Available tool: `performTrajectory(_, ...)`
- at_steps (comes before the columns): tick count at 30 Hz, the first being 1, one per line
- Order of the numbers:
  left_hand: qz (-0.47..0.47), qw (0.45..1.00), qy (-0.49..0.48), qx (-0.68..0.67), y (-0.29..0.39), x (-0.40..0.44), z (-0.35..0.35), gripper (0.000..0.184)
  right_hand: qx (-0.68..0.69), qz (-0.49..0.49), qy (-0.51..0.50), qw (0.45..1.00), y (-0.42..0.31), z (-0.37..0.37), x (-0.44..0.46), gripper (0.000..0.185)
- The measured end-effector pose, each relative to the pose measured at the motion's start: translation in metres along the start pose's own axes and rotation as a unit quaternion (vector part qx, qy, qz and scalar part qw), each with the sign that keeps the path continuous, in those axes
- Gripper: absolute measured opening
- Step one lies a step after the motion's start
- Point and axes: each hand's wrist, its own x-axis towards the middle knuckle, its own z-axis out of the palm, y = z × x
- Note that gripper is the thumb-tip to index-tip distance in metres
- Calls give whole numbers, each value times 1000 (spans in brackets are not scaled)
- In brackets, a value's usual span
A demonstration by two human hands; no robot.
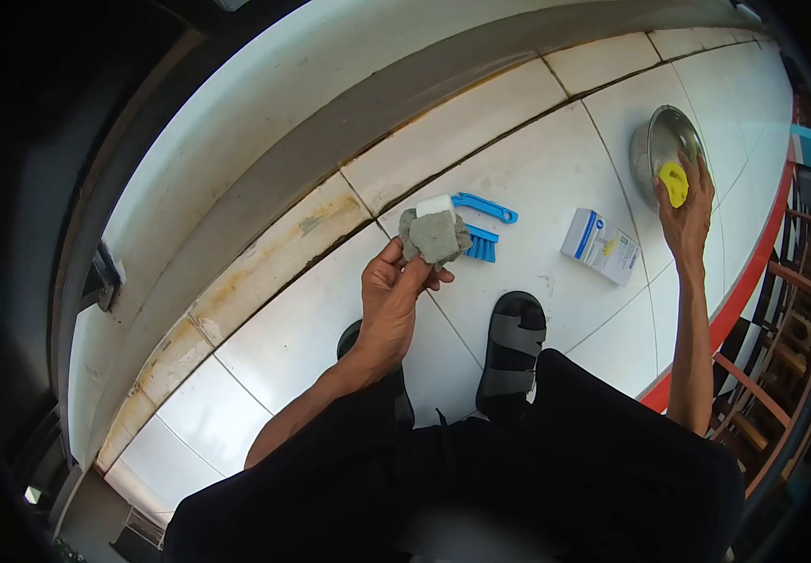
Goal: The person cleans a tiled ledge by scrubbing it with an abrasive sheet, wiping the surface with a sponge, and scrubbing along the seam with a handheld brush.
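My left hand (pixel 394 296) pinches a grey, rough-edged clump (pixel 436 236) between thumb and fingers, with a white block (pixel 435 205) showing at its top edge. Behind the clump, a blue brush (pixel 485 206) lies on the tiles, its bristles partly hidden. On the right, my right hand (pixel 687 211) has its fingers around a yellow sponge-like piece (pixel 674 184) at the near rim of a metal bowl (pixel 642 150). The bowl is tilted and I cannot make out what else is in it. Between the hands lies a white and blue box (pixel 600 246).
White floor tiles (pixel 555 324) with stained grout run along a curved wall base (pixel 349 122). My sandalled feet (pixel 514 347) are below the brush and box. A red edge (pixel 738 300) borders the floor at the right, with wooden furniture (pixel 790 347) beyond.
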Motion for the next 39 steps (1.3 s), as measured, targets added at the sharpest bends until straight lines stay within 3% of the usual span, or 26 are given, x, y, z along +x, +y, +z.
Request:
performTrajectory(2, -26, 1000, 15, -9, -5, 5, 8, 31, 234, 28, -97, 967, -78, -16, -30, 58)
performTrajectory(3, -28, 999, 18, -9, -7, 6, 13, 31, 409, 68, -188, 891, -116, -23, -45, 63)
performTrajectory(4, -28, 1000, 13, -2, -10, 8, 19, 31, 470, 82, -243, 845, -145, -31, -54, 68)
performTrajectory(6, -27, 1000, 10, 1, -18, 11, 29, 32, 555, 91, -195, 804, -179, -30, -61, 73)
performTrajectory(10, 17, 1000, 9, 8, -24, 10, 39, 33, 611, 104, -207, 757, -195, -25, -65, 74)
performTrajectory(12, 36, 999, 7, 9, -25, 8, 42, 33, 658, 158, -250, 692, -196, -19, -74, 76)
performTrajectory(14, 62, 997, 24, 27, -24, 6, 45, 34, 689, 164, -239, 664, -203, -20, -80, 67)
performTrajectory(16, 60, 997, 31, 37, -28, 8, 43, 35, 730, 221, -268, 588, -212, -19, -85, 55)
performTrajectory(17, 54, 997, 39, 47, -31, 8, 42, 36, 731, 219, -243, 599, -213, -16, -90, 42)
performTrajectory(21, 31, 988, 9, 151, -34, 10, 37, 45, 735, 230, -218, 599, -205, -13, -88, 36)
performTrajectory(23, 135, 945, 21, 297, -37, 1, 39, 54, 689, 153, -196, 681, -196, -14, -84, 31)
performTrajectory(24, 137, 946, 18, 293, -35, -6, 36, 54, 620, 103, -181, 756, -182, -15, -70, 32)
performTrajectory(25, 160, 918, -12, 361, -32, -16, 31, 58, 527, 13, -97, 844, -162, -6, -49, 33)
performTrajectory(26, 181, 884, -40, 428, -29, -27, 23, 62, 427, -17, -72, 901, -146, -13, -21, 31)
performTrajectory(27, 204, 832, -92, 508, -33, -36, 6, 64, 406, 0, -71, 911, -125, -6, 4, 30)
performTrajectory(28, 223, 769, -145, 582, -40, -46, -16, 65, 459, 40, -53, 886, -102, 17, 26, 31)
performTrajectory(30, 239, 716, -188, 628, -48, -66, -48, 60, 307, 23, -81, 948, -77, 33, 70, 32)
performTrajectory(34, 220, 709, -204, 639, -54, -82, -65, 54, 249, -63, -120, 959, -55, 104, 122, 30)
performTrajectory(37, 208, 729, -151, 634, -56, -76, -62, 49, 202, -125, -139, 961, -50, 153, 145, 30)
performTrajectory(39, 195, 701, -188, 660, -56, -76, -66, 45, 164, -125, -174, 963, -50, 168, 150, 32)
